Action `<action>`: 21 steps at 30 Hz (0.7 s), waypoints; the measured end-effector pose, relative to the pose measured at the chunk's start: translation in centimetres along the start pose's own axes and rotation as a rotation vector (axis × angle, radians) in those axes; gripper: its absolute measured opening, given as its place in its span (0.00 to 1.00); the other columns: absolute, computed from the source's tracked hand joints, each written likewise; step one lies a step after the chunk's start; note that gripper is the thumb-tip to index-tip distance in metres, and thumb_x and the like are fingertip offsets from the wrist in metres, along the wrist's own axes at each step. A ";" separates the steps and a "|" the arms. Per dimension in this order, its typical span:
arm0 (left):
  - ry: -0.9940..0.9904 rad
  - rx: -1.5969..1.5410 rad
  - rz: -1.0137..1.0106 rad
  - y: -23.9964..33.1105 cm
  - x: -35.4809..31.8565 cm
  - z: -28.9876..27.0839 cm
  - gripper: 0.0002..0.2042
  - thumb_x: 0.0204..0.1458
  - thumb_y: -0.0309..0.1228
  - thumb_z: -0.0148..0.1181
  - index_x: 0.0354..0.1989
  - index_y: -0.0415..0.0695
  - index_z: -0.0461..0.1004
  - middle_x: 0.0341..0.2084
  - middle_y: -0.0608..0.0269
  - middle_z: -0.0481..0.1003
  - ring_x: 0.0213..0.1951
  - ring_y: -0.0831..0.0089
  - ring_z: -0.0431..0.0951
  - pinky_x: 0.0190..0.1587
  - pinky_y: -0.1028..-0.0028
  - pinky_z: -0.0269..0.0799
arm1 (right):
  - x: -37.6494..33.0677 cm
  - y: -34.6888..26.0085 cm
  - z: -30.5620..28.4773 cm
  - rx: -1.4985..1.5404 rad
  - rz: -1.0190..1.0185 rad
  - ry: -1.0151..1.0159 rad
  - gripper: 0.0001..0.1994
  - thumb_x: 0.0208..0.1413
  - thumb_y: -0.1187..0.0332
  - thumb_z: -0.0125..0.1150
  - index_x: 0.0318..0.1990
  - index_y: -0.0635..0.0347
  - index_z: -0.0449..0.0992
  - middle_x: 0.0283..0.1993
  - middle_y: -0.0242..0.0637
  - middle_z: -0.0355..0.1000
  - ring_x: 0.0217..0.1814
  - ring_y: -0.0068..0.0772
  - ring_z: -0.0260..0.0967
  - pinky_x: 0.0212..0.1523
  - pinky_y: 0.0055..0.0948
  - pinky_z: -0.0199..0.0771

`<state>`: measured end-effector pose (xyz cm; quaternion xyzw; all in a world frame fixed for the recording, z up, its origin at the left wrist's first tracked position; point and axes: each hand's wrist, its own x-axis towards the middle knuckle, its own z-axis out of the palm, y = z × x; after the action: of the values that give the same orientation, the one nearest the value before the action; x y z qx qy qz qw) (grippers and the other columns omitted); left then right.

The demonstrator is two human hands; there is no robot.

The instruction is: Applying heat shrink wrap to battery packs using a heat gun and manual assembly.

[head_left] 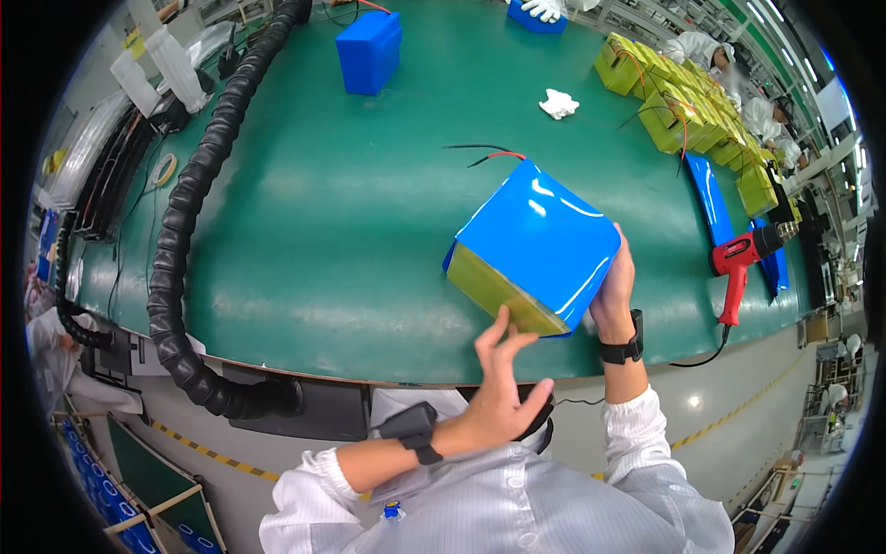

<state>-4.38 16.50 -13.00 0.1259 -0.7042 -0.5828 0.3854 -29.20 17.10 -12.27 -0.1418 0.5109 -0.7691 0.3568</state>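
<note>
A box-shaped battery pack in a glossy blue sleeve is tilted over the near right of the table. Its yellow-green end shows uncovered toward me, and red and black wires stick out at its far corner. My right hand grips the pack's right side, the fingers partly hidden behind it. Just in front of the yellow-green end, my left hand has its fingers spread, with the fingertips at the lower edge of that end. It holds nothing. Both wrists wear black straps.
A red heat gun lies at the right beside blue sleeves. Several yellow-green packs stand at the far right. Farther back are a blue pack and a white crumpled cloth. A black ribbed hose crosses the left; a gloved hand rests on another pack.
</note>
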 end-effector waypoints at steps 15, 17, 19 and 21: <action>-0.150 0.499 -0.192 -3.2 9.7 -11.6 0.14 0.44 0.25 0.73 0.39 0.34 0.80 0.34 0.53 0.84 0.35 0.62 0.85 0.43 0.70 0.78 | -11.0 5.1 5.0 -1.096 -0.642 0.115 0.10 0.55 0.73 0.69 0.37 0.70 0.74 0.31 0.57 0.75 0.28 0.62 0.71 0.27 0.43 0.69; 0.026 0.456 -0.161 -4.0 9.3 -10.3 0.15 0.44 0.23 0.74 0.40 0.32 0.79 0.35 0.52 0.84 0.37 0.65 0.86 0.44 0.71 0.79 | -9.9 4.7 4.7 -1.054 -0.581 0.136 0.11 0.55 0.74 0.69 0.40 0.71 0.75 0.33 0.52 0.79 0.33 0.56 0.78 0.29 0.39 0.72; 0.048 0.437 -0.180 -4.3 9.5 -10.0 0.14 0.44 0.22 0.74 0.39 0.31 0.79 0.35 0.51 0.84 0.39 0.66 0.86 0.45 0.71 0.79 | -9.3 4.1 4.5 -1.032 -0.573 0.123 0.11 0.55 0.74 0.69 0.41 0.71 0.75 0.34 0.51 0.80 0.35 0.53 0.80 0.29 0.36 0.73; 0.068 0.417 -0.202 -4.2 9.4 -9.7 0.14 0.44 0.21 0.74 0.38 0.30 0.78 0.36 0.50 0.84 0.40 0.67 0.86 0.46 0.72 0.79 | -8.8 4.0 4.0 -1.017 -0.513 0.094 0.11 0.55 0.75 0.69 0.42 0.71 0.76 0.36 0.50 0.81 0.37 0.46 0.82 0.30 0.31 0.75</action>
<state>-5.15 2.33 -12.90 0.2921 -0.7799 -0.4557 0.3143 -19.04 19.61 -12.76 -0.3809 0.7813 -0.4940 0.0224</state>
